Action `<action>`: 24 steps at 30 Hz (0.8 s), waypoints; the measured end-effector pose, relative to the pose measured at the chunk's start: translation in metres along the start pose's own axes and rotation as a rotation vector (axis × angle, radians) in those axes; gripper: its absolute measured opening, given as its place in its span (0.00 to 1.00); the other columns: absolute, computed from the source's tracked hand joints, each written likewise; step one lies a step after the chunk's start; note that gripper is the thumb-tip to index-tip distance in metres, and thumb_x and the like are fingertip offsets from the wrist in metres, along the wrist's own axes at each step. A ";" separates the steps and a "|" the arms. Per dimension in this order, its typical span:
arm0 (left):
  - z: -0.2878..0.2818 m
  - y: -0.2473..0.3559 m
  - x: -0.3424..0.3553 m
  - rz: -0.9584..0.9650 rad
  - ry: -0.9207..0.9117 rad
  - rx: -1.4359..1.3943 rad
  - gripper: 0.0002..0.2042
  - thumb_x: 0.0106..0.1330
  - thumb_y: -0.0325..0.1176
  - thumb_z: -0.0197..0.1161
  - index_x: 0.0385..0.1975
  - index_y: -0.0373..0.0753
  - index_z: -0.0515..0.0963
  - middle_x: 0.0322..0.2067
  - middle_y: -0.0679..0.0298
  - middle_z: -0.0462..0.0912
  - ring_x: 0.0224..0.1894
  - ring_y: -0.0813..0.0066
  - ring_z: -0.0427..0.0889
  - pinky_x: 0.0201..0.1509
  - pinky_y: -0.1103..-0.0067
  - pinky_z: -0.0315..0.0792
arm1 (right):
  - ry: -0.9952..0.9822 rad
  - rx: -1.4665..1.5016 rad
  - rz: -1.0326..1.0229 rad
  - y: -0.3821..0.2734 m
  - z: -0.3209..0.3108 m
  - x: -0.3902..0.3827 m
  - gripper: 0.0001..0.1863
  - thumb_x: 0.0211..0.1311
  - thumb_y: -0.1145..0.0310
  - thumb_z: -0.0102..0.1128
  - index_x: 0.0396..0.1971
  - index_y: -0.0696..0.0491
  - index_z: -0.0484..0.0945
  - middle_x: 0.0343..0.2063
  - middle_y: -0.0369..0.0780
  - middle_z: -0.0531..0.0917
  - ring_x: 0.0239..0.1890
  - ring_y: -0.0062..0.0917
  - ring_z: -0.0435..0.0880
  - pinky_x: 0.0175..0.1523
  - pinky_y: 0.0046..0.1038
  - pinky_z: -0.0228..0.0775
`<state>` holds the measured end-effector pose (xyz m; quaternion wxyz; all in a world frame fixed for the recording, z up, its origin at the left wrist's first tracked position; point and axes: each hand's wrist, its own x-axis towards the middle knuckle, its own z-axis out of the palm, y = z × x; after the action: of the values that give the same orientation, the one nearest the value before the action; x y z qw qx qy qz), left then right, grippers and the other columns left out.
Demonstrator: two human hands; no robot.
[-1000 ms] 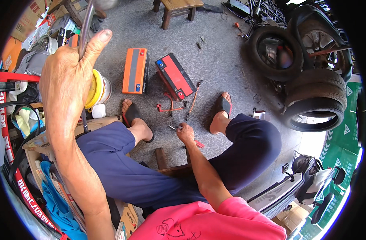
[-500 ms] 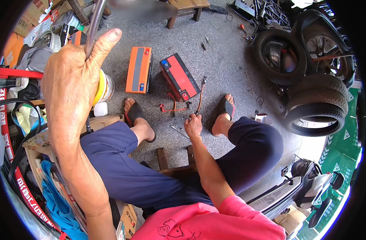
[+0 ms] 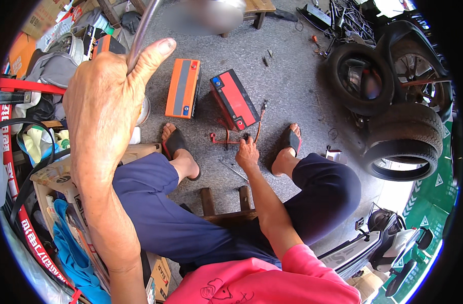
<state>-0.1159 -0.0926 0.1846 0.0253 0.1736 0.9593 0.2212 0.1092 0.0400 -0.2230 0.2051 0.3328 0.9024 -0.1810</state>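
Note:
My left hand [image 3: 106, 109], large in the upper left, grips an upright metal rod [image 3: 146, 23], thumb along it. My right hand [image 3: 248, 152] is down between my feet, fingertips closed on the black end of a short orange cable [image 3: 259, 124]. Red cable pieces [image 3: 215, 137] lie beside it. Just beyond are an orange-and-grey battery [image 3: 179, 87] and a red-and-black battery [image 3: 234, 100]. A thin metal tool [image 3: 234, 171] lies on the floor just below my right hand.
Tires [image 3: 401, 126] and metal tools [image 3: 337, 33] crowd the right, with a white scooter part [image 3: 350, 251] lower down. Boxes [image 3: 54, 172], bags and red-wrapped bars fill the left. A wooden stool [image 3: 260, 7] stands at the top behind a blurred patch. My sandaled feet flank the cables.
My right hand has moved forward, releasing the thin metal tool onto the floor and reaching the cables. My left hand and rod have shifted right in view.

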 end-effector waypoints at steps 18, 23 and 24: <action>-0.001 0.001 -0.003 0.143 0.025 0.080 0.36 0.65 0.63 0.56 0.12 0.30 0.75 0.08 0.52 0.66 0.13 0.55 0.70 0.23 0.64 0.66 | -0.058 -0.293 -0.247 0.003 0.008 -0.025 0.10 0.54 0.65 0.59 0.34 0.48 0.87 0.38 0.41 0.82 0.47 0.36 0.78 0.46 0.40 0.66; 0.010 0.000 -0.003 0.177 0.033 -0.079 0.37 0.64 0.67 0.55 0.10 0.35 0.64 0.09 0.67 0.55 0.15 0.76 0.59 0.21 0.71 0.57 | -0.321 0.378 -0.181 -0.022 -0.029 -0.020 0.12 0.52 0.65 0.61 0.31 0.58 0.84 0.27 0.47 0.86 0.27 0.36 0.84 0.33 0.38 0.74; 0.010 0.000 -0.005 0.174 0.022 -0.116 0.37 0.64 0.67 0.55 0.10 0.36 0.63 0.09 0.68 0.55 0.15 0.78 0.58 0.21 0.71 0.56 | -0.447 0.678 -0.063 -0.030 -0.040 -0.026 0.12 0.53 0.65 0.61 0.30 0.60 0.83 0.26 0.47 0.86 0.23 0.34 0.83 0.29 0.35 0.74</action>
<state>-0.1102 -0.0900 0.1755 0.0055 0.2523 0.9264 0.2795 0.0966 0.0236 -0.1705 0.2692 0.3063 0.7347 -0.5422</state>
